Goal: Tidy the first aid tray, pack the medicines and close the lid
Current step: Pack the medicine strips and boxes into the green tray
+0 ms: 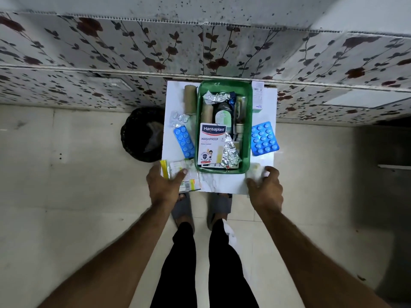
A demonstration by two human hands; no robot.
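A green tray stands on a small white table. It holds a Hansaplast box, crumpled foil strips, a bandage roll and bottles. Blue pill blisters lie on either side of it, one on the left and one on the right. My left hand rests at the table's near left corner, fingers on a flat medicine box. At the near right corner my right hand closes around a white cotton wad.
A second bandage roll and a clear blister lie left of the tray; a white-green carton lies at the back right. A dark wicker basket stands on the floor left of the table. A floral wall is behind.
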